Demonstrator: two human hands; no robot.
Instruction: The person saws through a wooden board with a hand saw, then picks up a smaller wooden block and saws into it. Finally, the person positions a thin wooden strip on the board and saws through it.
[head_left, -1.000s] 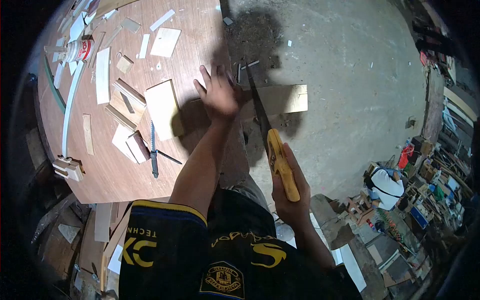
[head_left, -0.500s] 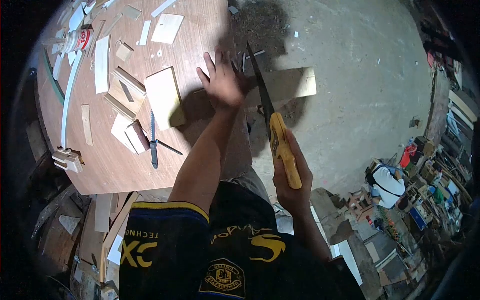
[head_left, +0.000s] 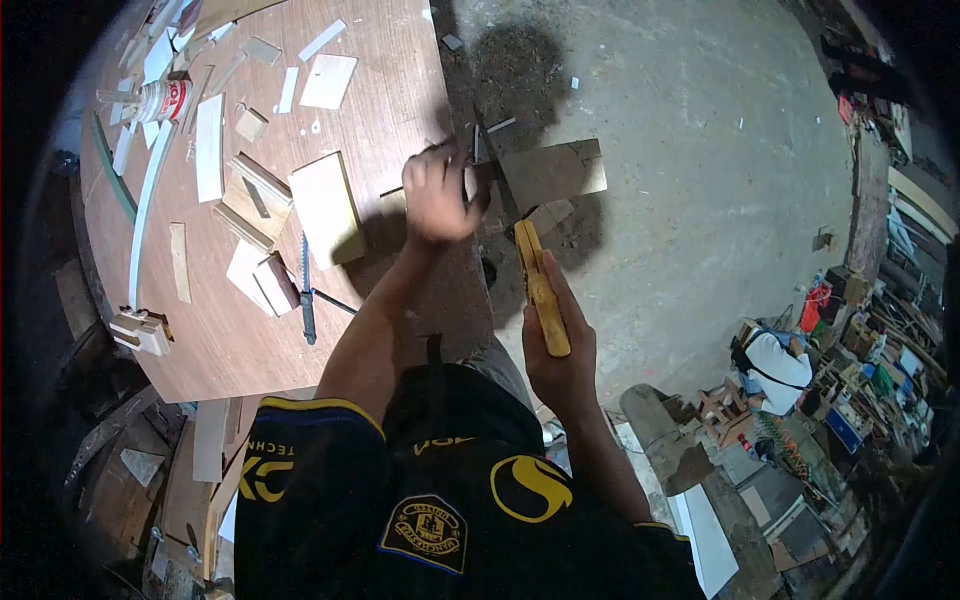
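Fingers of the left hand (head_left: 437, 200), spread in the earlier frame, have drawn in to a loose curl, and the saw (head_left: 531, 252) has rolled so its yellow handle shows a narrower edge. Pale, flat and long, the board (head_left: 550, 172) lies at the right side of the desk (head_left: 230, 350), its end jutting over the floor (head_left: 700, 250). The saw's dark blade crosses it. The right hand (head_left: 573, 345) is closed round the handle; blur hides whether the left grips the board.
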